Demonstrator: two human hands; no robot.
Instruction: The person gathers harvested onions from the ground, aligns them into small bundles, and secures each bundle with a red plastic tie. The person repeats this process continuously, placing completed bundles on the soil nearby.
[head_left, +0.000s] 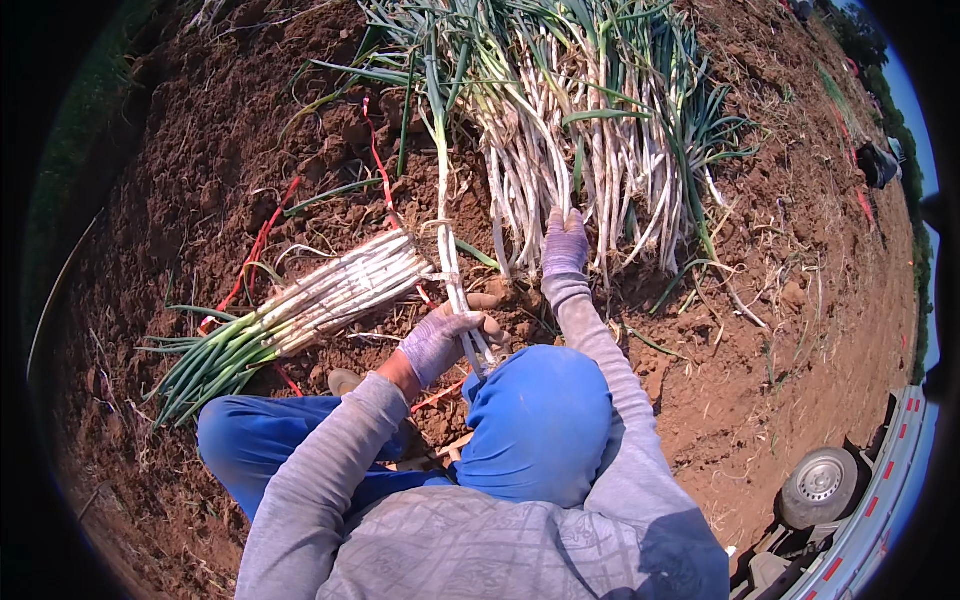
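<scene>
My left hand (450, 334), in a thin whitish-purple glove with bare fingertips, is closed around the lower white stems of a few green onions (445, 240) held upright before my knee. My right hand (565, 244), gloved alike, reaches into a large pile of green onions (600, 157), its fingers at the root end of a white stem. To the left a trimmed bundle of green onions (352, 281) lies on the soil, its green leaves towards the lower left.
Red plastic ties (259, 240) lie on the loose brown soil (202, 150) around the bundle. My bent knees in blue trousers (540, 420) are just below my hands. A vehicle with a wheel (819, 486) stands at the lower right. Dark items (876, 165) lie far off at the right.
</scene>
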